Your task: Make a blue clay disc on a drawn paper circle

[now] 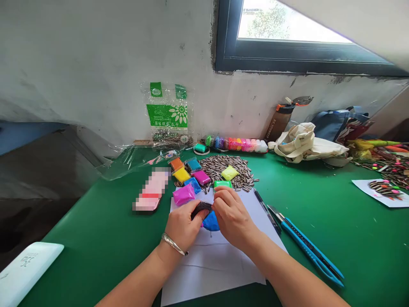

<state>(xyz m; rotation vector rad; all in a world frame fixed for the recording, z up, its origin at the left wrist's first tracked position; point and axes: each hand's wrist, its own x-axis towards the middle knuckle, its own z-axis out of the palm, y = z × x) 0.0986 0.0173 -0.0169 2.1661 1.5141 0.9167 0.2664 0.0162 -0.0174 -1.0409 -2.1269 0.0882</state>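
My left hand (183, 224), with a silver bracelet on its wrist, is closed around a dark, curved packet (200, 208). The fingers of my right hand (231, 217) pinch together at the packet's right end; whether they grip the packet itself is partly hidden. Beneath and between both hands lies a flat blue piece (211, 222) that looks like modelling clay, with a small pink bit at its left edge. White paper (217, 266) with faint lines spreads under the hands. Just beyond them are a magenta clay packet (184, 194) and a green one (223, 184).
Sunflower seeds (217, 166) are heaped behind several coloured packets. A pen (266, 211) and blue cutter (309, 247) lie to the right. A phone (151, 189) is at left, a white device (30, 273) nearer. A bottle (281, 119) and cloth bag (297, 143) stand by the wall.
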